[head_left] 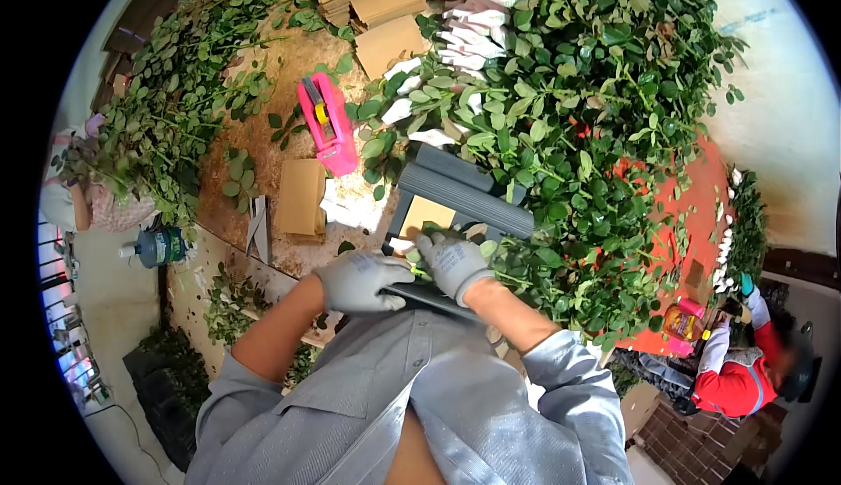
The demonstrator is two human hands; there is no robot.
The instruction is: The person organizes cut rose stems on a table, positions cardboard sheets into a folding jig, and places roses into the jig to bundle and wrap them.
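Observation:
My left hand (363, 282), in a grey glove, is at the near edge of a dark ribbed stand (469, 194). Its fingers curl inward beside a small pale thing and a bit of green; what they hold is hidden. My right hand (455, 266), gloved alike, has its fingers bunched at the lower end of a cardboard piece (429, 214) lying in the stand. Green leaves show by its fingertips, and its grip is too small to make out. A dark flat panel (429, 297) lies below both hands, against my shirt.
A pink tape dispenser (331, 130), a cardboard stack (300, 200) and a pale grey strip-like tool (257, 229) lie leftward. Leafy stems (604, 134) with white-wrapped ends (473, 36) heap at right. More cardboard (385, 3) lies behind. A co-worker in red (736, 384) is at right, another person (114, 205) at left.

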